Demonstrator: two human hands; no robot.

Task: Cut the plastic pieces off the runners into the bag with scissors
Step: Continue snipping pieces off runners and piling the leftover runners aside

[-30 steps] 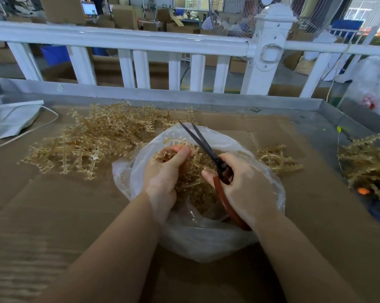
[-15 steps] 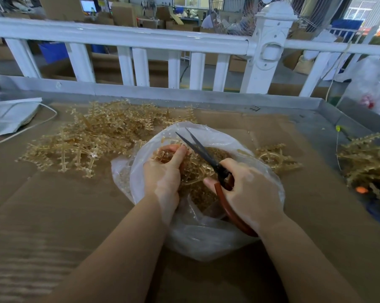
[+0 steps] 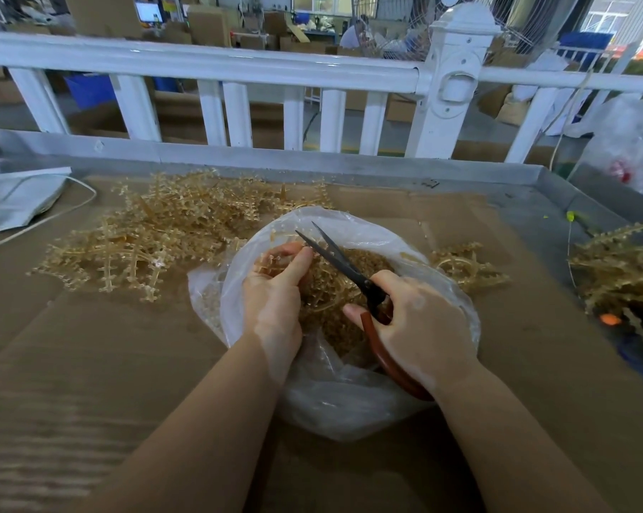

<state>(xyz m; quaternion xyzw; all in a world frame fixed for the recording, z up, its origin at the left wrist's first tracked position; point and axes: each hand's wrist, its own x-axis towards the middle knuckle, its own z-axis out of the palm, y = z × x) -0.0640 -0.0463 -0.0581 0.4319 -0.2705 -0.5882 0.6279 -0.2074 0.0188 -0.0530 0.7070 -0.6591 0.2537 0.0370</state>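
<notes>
Metal-rimmed bench (image 3: pixel 349 162), top lined with cardboard (image 3: pixel 90 364). On the cardboard: runner pile (image 3: pixel 157 238) far left, clear bag (image 3: pixel 342 398) centre. Folded grey sheet (image 3: pixel 16 201) at left edge.

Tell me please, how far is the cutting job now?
Done: loose cut pieces already lie in the bag. In hand: the left hand holds a runner over it, and the right hand has the scissors open. Left: a large pile of runners beside the bag.

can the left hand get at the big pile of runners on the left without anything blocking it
Probably yes. The pile of runners lies in the open on the cardboard beside the bag, nothing between. But the left hand grips a runner over the bag and would have to drop it first.
</notes>
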